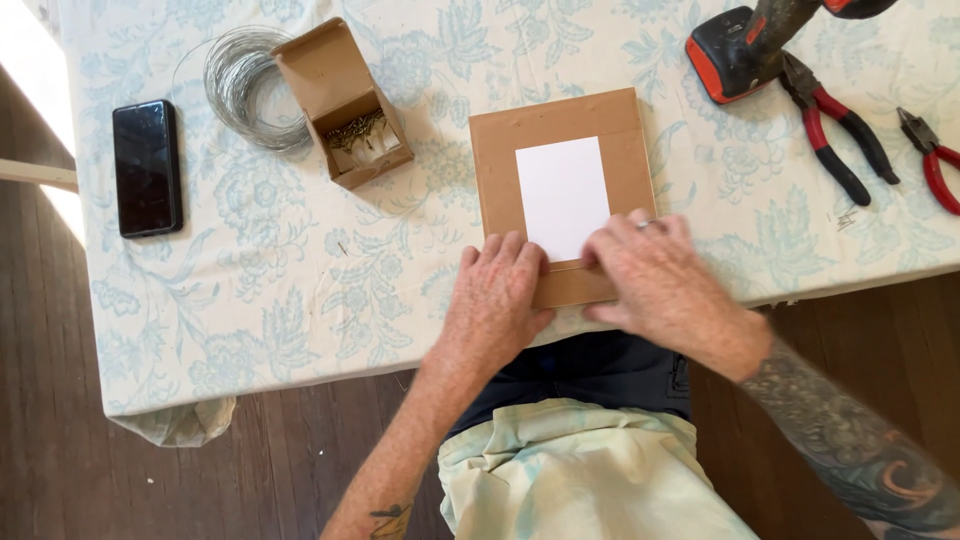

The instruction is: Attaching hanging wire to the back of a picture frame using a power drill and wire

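Cardboard square [500, 150] is what I am working on. It is brown and flat, and it lies on the table [300, 290] near the front edge, right in front of me. A white paper rectangle [561, 195] sits in the middle of it.

My left hand [495, 300] lies flat with the fingers pressed on the near edge of the cardboard. My right hand [655, 280] lies flat too, just beside the left one, and its fingers cover the lower right corner of the white paper. Both hands are open and pushing down. They do not grip anything. They are close together but I cannot tell if they touch.

I think I am at the step of holding the cardboard flat and setting the white paper straight on it. I think the next move needs a soft, even push, so the paper does not slide or go crooked.

Other things lie well apart from my hands. An open small box of screws [345, 105] stands to the left, with a coil of wire [245, 85] beside it and a black phone [147, 167] farther left. On the right are a drill [745, 50] and two red pliers [835, 130].
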